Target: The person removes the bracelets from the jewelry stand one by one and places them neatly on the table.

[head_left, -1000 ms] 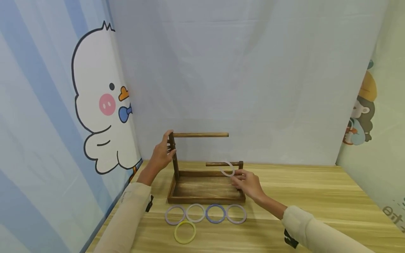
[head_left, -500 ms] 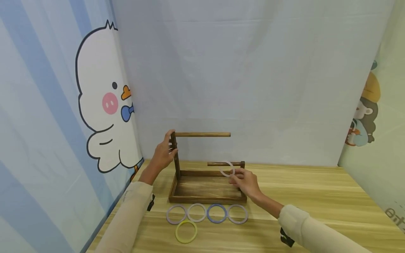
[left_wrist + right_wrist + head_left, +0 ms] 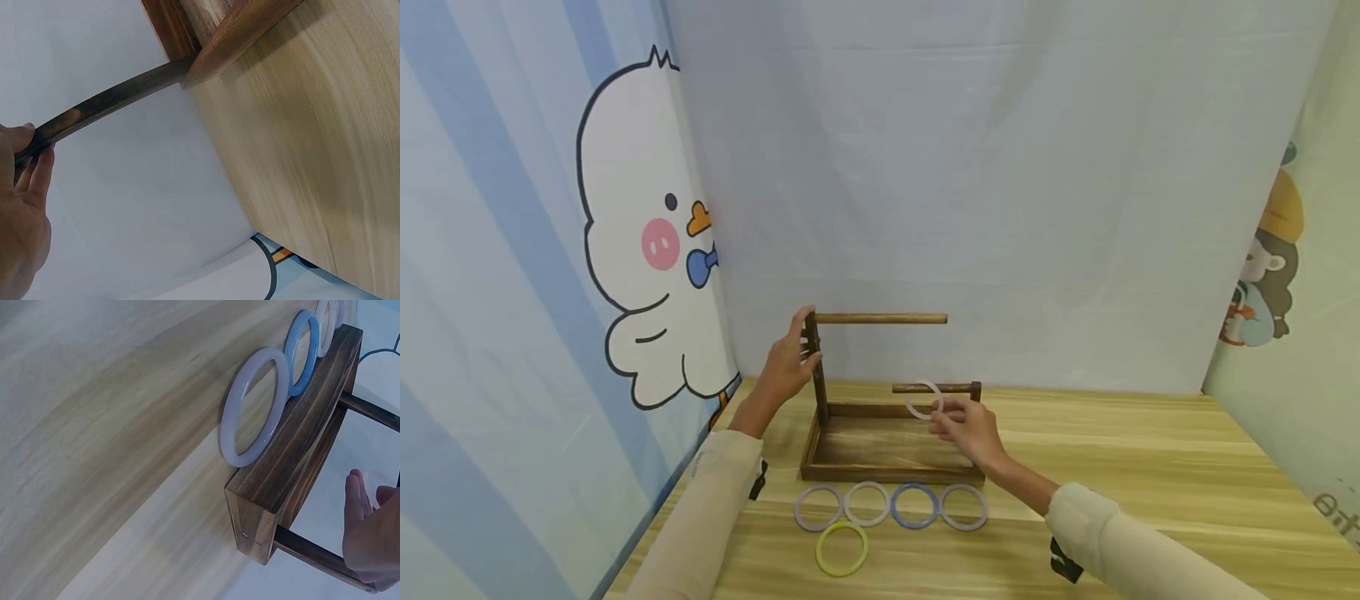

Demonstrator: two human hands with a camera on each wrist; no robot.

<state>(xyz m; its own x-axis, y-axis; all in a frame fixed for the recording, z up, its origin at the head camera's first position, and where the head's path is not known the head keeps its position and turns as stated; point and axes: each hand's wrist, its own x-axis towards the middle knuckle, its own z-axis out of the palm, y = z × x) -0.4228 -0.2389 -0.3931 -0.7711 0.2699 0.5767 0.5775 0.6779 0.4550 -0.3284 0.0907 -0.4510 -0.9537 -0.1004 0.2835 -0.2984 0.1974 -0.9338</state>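
A dark wooden bangle stand [image 3: 891, 476] has a tray base, a tall left post [image 3: 106, 103] with a long upper rod [image 3: 880, 318], and a short right post with a lower rod [image 3: 958, 388]. My left hand [image 3: 786, 367] grips the top of the tall post, thumb on one side and fingers on the other. With thumb and fingertips, my right hand [image 3: 970, 429] pinches a pale whitish bangle [image 3: 939, 395] at the lower rod. That bangle overlaps the rod near its free left end; whether the rod passes through it I cannot tell. The right wrist view shows it only faintly.
In front of the tray lie a lilac bangle [image 3: 797, 515], a white bangle [image 3: 867, 525], a blue bangle [image 3: 914, 525] and a pale lilac bangle [image 3: 964, 527] in a row. Nearer is a yellow bangle [image 3: 842, 572]. Behind the wooden table [image 3: 1112, 467] hangs a pale curtain [image 3: 1000, 208].
My right hand has shifted left with the pale bangle, along the lower rod toward its free end. My left hand keeps its grip on the post. The bangles on the table have stayed put.
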